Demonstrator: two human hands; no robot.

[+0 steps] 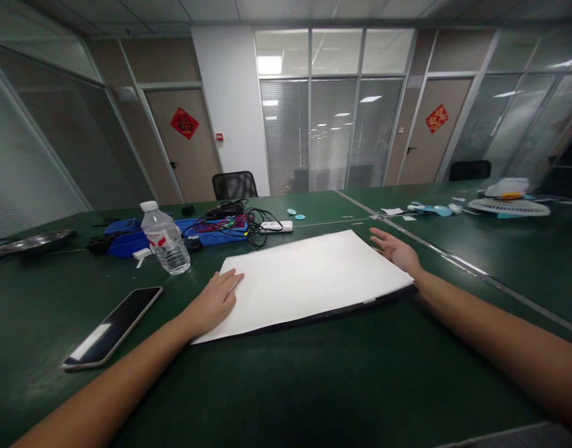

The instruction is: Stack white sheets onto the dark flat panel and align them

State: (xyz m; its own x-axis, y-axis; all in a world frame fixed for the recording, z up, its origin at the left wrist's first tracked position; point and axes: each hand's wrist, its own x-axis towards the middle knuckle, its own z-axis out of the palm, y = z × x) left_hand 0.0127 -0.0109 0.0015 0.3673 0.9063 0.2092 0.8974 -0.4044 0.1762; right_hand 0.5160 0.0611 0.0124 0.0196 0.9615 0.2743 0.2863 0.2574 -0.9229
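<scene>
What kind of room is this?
Probably an office meeting room. There is a big green table, glass walls with blinds behind it, and a black office chair at the far side near a door.

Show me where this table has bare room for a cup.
Bare table lies between the sheet and the near edge, and right of the right hand up to the seam. Crowded: far left, around bottle, tray and cables.
</scene>
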